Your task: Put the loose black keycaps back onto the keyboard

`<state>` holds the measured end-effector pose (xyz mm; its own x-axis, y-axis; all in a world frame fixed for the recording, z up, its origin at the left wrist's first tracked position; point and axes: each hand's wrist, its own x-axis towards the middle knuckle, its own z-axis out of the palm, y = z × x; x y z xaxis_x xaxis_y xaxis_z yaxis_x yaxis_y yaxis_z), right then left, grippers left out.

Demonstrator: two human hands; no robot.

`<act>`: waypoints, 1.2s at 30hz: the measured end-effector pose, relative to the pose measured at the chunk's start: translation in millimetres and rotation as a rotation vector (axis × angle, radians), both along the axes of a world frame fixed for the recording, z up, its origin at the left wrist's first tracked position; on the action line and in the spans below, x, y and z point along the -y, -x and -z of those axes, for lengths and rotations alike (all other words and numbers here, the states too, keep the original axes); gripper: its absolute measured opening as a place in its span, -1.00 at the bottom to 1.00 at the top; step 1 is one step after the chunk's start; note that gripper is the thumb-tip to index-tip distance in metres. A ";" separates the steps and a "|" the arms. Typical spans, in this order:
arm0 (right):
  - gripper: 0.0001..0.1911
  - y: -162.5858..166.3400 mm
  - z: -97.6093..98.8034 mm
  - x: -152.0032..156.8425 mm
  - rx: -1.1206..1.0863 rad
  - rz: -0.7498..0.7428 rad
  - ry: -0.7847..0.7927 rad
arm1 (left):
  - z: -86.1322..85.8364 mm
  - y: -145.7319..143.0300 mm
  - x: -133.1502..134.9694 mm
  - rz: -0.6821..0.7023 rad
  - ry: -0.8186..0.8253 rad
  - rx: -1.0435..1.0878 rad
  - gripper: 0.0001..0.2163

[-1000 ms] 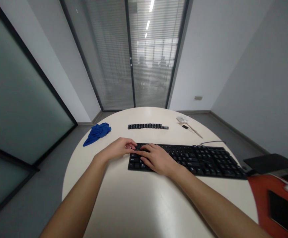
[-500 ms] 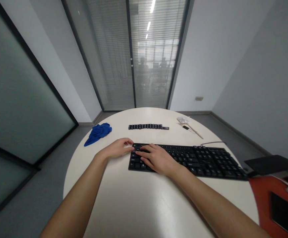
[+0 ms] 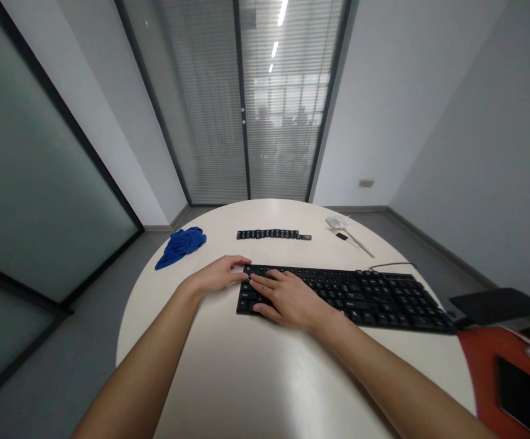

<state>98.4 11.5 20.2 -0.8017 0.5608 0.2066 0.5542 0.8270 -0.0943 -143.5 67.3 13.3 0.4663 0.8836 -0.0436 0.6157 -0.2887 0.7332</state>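
Observation:
A black keyboard (image 3: 338, 299) lies on the white table in front of me. At its far left corner, my left hand (image 3: 222, 273) holds the edge between thumb and fingers. My right hand (image 3: 287, 299) rests over the left part of the keys. Its fingers are stretched out toward that corner, and the thumb is spread toward the near edge. The palm and fingers hide some of the keys. Beyond the keyboard, loose black keycaps (image 3: 269, 234) lie lined up in a row, with one longer piece at the right end.
A crumpled blue cloth (image 3: 183, 245) lies at the table's left. Toward the back right are a thin wooden stick (image 3: 360, 244), a clear plastic wrapper (image 3: 337, 222) and a small black piece (image 3: 342, 236). A red surface at right bears a dark phone-like slab (image 3: 521, 393).
My right hand's fingers have straightened and drawn together, while its thumb has spread toward the keyboard's near edge. My left hand has shifted slightly right at the corner.

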 end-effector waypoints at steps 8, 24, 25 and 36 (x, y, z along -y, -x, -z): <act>-0.34 -0.2 1.1 -0.6 -0.008 -0.023 0.059 | 0.8 0.1 1.3 0.004 -0.019 -0.035 -0.54; -0.62 -43.3 -1.0 -34.9 -0.309 0.377 0.082 | 0.2 -60.3 28.3 0.042 -0.506 -0.099 -0.62; -0.63 -51.8 -1.0 -42.3 -0.302 0.486 0.077 | -0.5 -67.2 33.3 0.084 -0.523 -0.127 -0.58; -0.48 -78.9 6.7 -118.8 0.107 0.892 0.115 | 13.2 -93.2 50.3 0.227 -0.560 -0.315 -0.10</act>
